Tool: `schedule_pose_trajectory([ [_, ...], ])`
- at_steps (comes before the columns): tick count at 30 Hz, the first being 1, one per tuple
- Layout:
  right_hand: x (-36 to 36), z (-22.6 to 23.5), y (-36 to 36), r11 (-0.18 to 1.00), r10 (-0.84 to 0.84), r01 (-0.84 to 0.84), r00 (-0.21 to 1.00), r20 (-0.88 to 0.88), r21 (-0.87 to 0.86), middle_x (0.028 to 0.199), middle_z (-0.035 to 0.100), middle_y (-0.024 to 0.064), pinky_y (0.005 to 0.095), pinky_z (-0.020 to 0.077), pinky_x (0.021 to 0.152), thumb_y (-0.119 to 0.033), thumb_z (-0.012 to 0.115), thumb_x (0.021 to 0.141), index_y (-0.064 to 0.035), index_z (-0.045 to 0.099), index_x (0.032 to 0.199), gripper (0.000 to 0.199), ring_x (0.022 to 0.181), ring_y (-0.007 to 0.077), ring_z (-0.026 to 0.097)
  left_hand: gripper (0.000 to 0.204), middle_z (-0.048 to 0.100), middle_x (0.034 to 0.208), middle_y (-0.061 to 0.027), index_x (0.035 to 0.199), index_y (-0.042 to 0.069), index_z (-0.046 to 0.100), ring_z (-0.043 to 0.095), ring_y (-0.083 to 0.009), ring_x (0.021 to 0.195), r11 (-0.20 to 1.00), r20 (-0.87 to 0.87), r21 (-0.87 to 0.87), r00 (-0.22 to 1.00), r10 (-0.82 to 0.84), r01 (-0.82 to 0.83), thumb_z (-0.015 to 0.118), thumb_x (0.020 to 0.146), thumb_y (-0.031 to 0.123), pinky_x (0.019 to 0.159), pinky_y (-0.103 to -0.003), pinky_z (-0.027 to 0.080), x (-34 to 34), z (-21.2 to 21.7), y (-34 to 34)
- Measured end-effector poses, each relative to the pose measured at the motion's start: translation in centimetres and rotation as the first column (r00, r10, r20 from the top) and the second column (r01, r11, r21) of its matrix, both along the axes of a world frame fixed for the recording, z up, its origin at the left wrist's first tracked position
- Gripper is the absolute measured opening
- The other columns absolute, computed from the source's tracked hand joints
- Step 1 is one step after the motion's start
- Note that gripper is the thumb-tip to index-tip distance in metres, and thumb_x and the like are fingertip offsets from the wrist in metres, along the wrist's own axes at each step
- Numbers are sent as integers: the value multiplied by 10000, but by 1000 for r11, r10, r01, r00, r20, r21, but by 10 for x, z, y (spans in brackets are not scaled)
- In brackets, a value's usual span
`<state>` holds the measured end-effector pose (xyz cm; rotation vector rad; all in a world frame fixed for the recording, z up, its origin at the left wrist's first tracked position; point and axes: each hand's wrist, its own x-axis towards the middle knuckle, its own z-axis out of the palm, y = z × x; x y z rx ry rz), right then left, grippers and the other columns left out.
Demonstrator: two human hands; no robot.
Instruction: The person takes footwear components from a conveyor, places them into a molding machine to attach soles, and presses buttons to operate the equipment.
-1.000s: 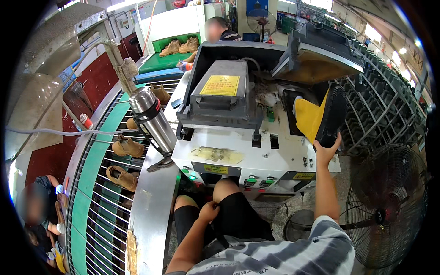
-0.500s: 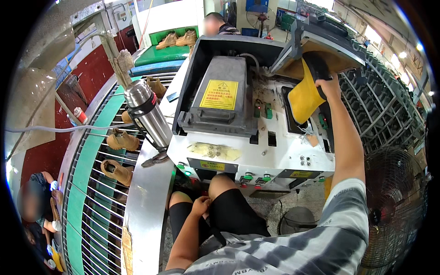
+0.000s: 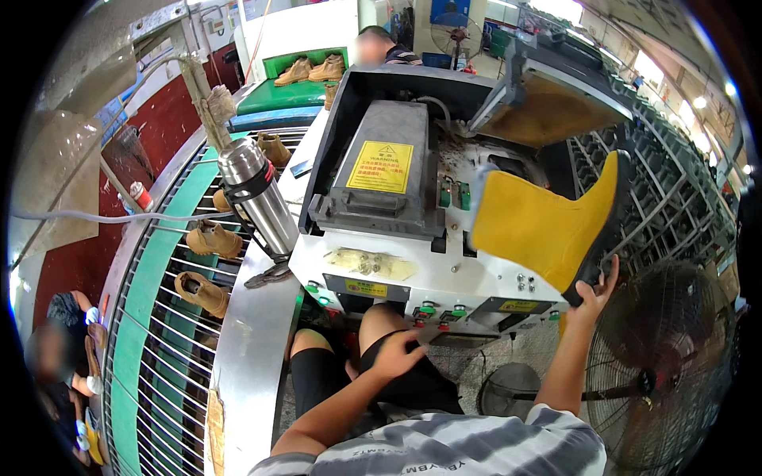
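Observation:
A yellow boot with a black sole is held up on its side in front of the machine's right half. Its shaft points left and its sole faces right. My right hand grips the lower end of the black sole, thumb and fingers around it. My left hand hovers over my thigh, holding nothing, its fingers apart and a little blurred. Behind the boot stands a white machine. Its right lid is raised, showing a brown pad; its grey left cover is down.
To the left, tan shoes sit on a roller rack with a green belt. A steel flask and pliers rest on the metal ledge. Standing fan at right; racks behind it. Co-workers are at the far side and lower left.
My right hand has brought the boot out from under the raised lid, toward me, and turned it sideways. My left hand has risen from my lap and opened.

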<state>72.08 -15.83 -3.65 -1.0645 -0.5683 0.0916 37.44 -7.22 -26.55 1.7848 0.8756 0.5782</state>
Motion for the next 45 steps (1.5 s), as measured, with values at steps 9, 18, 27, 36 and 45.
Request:
schedule_pose_trajectory([
  [9,-136,-104,-2,754,656,-646,732,-182,118,1467,334,103,398,330,1080,-90,730,710,-100,88,1535,1045,1316,255,388,686,490,1382,-91,1368,96,435,459,-314,1275,901,754,-421,594,282,105,706,815,398,1026,-461,396,23,185,3],
  [18,-340,-96,29,-92,993,-938,-110,36,-335,1555,237,152,405,284,1101,-142,730,820,-20,5,1528,1021,1346,251,383,598,515,1349,-163,1374,25,413,505,-359,1222,708,738,-674,-144,660,-209,621,873,278,1040,-491,414,-226,158,-27],
  [27,-361,-183,50,266,963,-468,92,253,-843,986,665,141,386,492,850,-149,694,766,-41,675,965,228,981,324,614,487,563,1272,-163,1322,-18,452,565,-317,1147,202,656,-548,-267,705,-812,561,849,24,967,-422,478,-419,186,-37],
  [36,-179,-366,16,-5,786,61,617,33,-998,1043,657,217,416,481,853,-143,589,875,5,633,1084,260,988,377,619,266,653,965,-125,1027,-17,567,629,-239,862,-231,582,-49,-215,784,-972,645,775,17,777,-351,492,-582,141,89],
  [45,-154,-400,-30,-134,676,-87,721,-155,-987,1192,629,235,388,445,939,-78,552,884,50,612,1164,314,1106,334,597,449,655,1013,-176,1118,23,616,626,-348,958,-331,208,210,-289,934,-920,743,738,226,839,-420,487,-498,9,106],
])
